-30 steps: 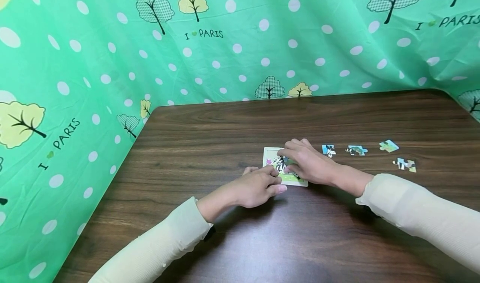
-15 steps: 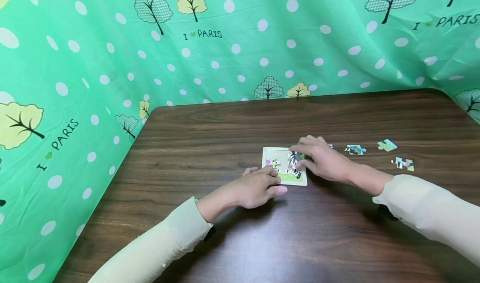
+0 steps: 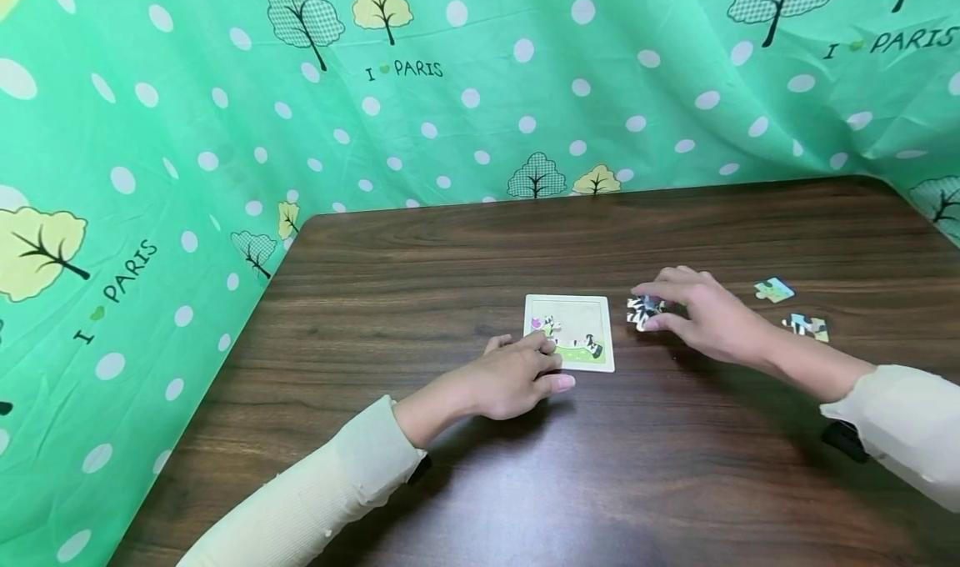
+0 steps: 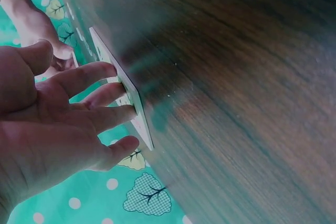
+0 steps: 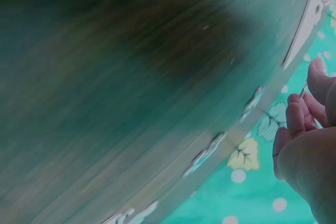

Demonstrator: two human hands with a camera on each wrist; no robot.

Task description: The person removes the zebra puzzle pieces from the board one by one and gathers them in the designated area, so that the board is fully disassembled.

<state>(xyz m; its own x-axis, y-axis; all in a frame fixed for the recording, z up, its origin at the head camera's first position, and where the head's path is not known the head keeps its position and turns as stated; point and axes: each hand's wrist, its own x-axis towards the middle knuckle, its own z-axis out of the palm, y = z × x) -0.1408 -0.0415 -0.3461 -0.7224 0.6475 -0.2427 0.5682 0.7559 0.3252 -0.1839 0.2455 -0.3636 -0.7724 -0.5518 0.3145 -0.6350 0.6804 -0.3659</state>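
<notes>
Progress is judged partial. The square puzzle tray (image 3: pixel 577 298) is positioned just beyond the left hand (image 3: pixel 510 375), by whose spread fingertips its near left part is touched; nothing is gripped there. Within the tray, a pink flower and zebra detail (image 3: pixel 549 325) are displayed beside those fingers, with a green strip below. Whether these are seated pieces or base printing cannot be told. The beige recess (image 3: pixel 581 321), farther from the left hand, is bare across most of the middle and top.

A zebra-striped puzzle piece (image 3: pixel 639 310) is pinched between thumb and fingers of the right hand (image 3: pixel 705 313), between that hand and the tray and apart from the latter. To the right of the right hand, a blue-and-green piece (image 3: pixel 772 290) and a black-and-white-striped piece (image 3: pixel 808 327) are left loose. Other loose piece edges (image 5: pixel 252 103) are recorded below the right hand, too oblique for identification
</notes>
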